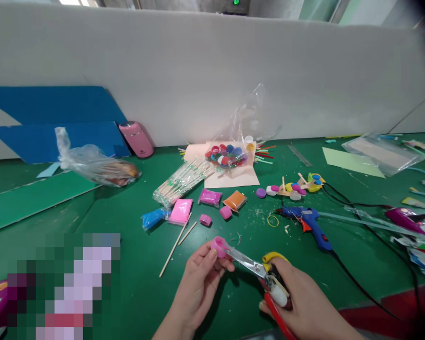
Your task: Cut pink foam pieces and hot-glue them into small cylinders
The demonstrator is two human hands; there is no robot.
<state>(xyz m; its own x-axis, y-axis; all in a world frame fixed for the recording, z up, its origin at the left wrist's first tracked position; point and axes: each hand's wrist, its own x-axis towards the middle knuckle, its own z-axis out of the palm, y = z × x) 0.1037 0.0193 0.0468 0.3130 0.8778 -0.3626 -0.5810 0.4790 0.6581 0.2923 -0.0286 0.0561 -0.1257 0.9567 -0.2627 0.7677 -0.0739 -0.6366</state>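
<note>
Between the fingertips of my left hand (202,274) is a pink bottle cap (218,246). My right hand (301,288) is closed around scissors (248,262) with one red and one yellow handle. Their blades reach to the cap's right side and touch or overlap it; whether they cut into it I cannot tell. A white rounded piece (279,295) shows between the handles, partly hidden. Beyond my left hand lie two more pink caps, one dark pink (205,220) and one lighter (225,212). Two thin wooden sticks (175,245) lie to the left.
A blue glue gun (310,222) with trailing cord lies on the green table at right. Ahead are clay packets (210,197), bagged sticks (184,179), a bag of caps (230,156) and a pink bottle (137,139). A white partition (198,75) stands behind. Pixelation covers the lower left.
</note>
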